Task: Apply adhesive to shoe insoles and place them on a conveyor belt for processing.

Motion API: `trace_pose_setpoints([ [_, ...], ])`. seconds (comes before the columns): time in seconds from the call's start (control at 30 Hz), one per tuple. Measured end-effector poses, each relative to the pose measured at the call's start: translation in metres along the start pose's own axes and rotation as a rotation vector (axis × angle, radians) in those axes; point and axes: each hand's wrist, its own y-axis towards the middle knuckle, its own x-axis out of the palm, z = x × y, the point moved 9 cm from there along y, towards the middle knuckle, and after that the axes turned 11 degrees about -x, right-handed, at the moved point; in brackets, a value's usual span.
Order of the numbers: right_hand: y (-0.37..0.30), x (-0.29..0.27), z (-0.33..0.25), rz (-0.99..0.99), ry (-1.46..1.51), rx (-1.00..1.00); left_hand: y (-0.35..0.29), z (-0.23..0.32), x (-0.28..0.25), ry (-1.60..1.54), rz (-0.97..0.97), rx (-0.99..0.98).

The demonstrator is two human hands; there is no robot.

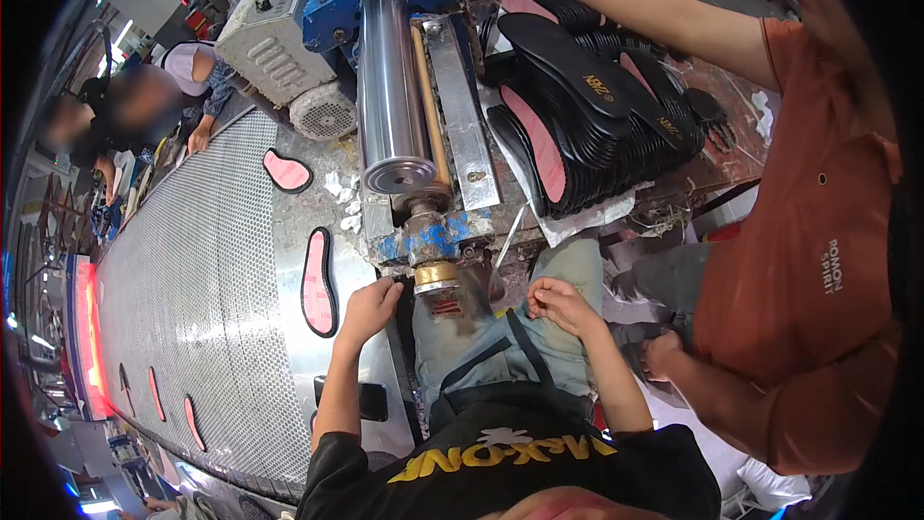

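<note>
My left hand rests at the edge of the bare metal sheet, fingers curled together with nothing visible in them. Just beyond it lies a pink insole with a black rim; a second pink insole lies farther up. Above my right thigh is my right hand, its fingers curled in and nothing showing between them. Between and ahead of my hands stands a machine with a shiny metal roller and a brass-coloured shaft end. A dark phone lies by my left forearm.
At left runs a mesh conveyor belt carrying several insoles toward a glowing red heater. Black insoles are piled right of the roller. A co-worker in a rust shirt stands at right, one arm reaching over the pile; others work far left.
</note>
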Motion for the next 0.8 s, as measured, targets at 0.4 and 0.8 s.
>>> trace_pose_setpoints([
  [0.4,-0.0011,0.0040,-0.0014,0.006,-0.011,0.016,-0.0021,0.0043,-0.0042,-0.005,0.040,0.029],
  [0.8,-0.0020,0.0025,-0.0011,0.017,-0.011,0.020,-0.0033,0.0061,-0.0050,-0.019,0.021,0.024],
])
